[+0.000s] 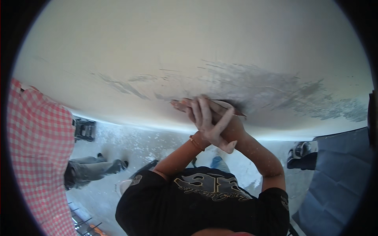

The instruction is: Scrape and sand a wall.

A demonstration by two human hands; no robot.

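Observation:
A large pale curved surface (189,35) fills the upper view, with grey scuffed patches (260,80) across its lower part. My right hand (182,104) is pressed against it, mostly hidden under my left. Between my right hand and the surface a thin curved sheet with a reddish-dark edge, apparently sandpaper (236,111), sticks out to the right. My left hand (210,128), dusted white, lies crosswise over my right hand and wrist with its fingers apart. A bracelet (196,142) circles my left wrist.
Red-and-white checked clothing (39,157) stands close at my left. Beyond it are another person's grey-trousered legs (96,171) and a black object (84,129). A dark blue-grey panel (338,177) and dark shoes (301,151) are at my right. White dust speckles the floor (122,141).

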